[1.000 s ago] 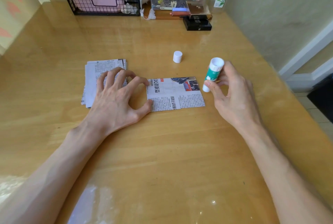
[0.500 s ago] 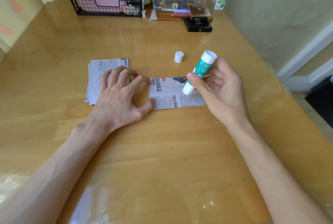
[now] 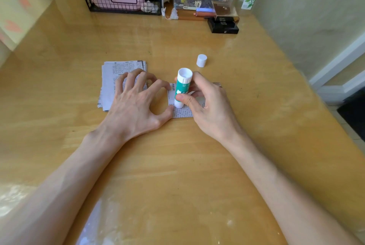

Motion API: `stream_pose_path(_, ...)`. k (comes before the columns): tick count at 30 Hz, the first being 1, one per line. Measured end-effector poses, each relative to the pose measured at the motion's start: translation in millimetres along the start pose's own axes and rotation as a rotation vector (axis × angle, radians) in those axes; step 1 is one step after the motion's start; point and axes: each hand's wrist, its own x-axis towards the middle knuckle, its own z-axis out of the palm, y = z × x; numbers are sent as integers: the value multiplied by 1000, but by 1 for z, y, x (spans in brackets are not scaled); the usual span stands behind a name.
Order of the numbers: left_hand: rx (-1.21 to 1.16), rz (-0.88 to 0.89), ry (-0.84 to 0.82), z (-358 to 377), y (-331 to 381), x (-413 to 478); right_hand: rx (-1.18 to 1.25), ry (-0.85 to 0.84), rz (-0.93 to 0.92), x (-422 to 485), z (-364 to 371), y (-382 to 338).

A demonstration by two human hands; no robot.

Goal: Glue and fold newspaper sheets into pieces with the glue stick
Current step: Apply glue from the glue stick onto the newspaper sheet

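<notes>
Right hand (image 3: 212,107) holds glue stick (image 3: 183,86) near upright, tip down on newspaper sheet (image 3: 184,114).

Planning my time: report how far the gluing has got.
Done: small white plastic cap is off. In hand: right hand holds green-and-white glue stick tip-down on the rectangular newspaper piece; left hand steadies it. Left: folding, then the stacked newspaper sheets.

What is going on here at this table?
A person is gluing newspaper. The right hand holds the glue stick nearly upright, its lower end on a folded newspaper piece. The left hand pins that piece's left edge with thumb and forefinger. The white cap stands apart on the table, behind them.
</notes>
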Motion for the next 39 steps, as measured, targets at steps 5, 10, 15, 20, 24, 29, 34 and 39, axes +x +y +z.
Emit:
stream_pose_path(5,1,-1,-3,0,0,0,-118,-22,-55,-1,0,-3)
stream_pose_path(10,1,0,-4,0,0,-1,-181,-30,-73,-3,-1,-6)
stream_pose_path(15,2,-1,2,0,0,-1,-194,-32,-60,-5,-7,-7)
stream_pose_path(20,-8,-2,-1,0,0,-1,-199,-28,-45,-7,-11,-6)
stream_pose_path(24,-5,0,1,0,0,0,-195,-32,-18,-8,-16,-3)
stream_pose_path(29,-10,-1,6,-1,1,-1,-197,-32,-7,-10,-22,2)
stream_pose_path(34,-19,-3,-1,-1,1,-1,-222,-21,-13,-14,-28,6)
stream_pose_path(39,-23,-5,-3,-1,0,-1,-233,-16,-3,-16,-35,8)
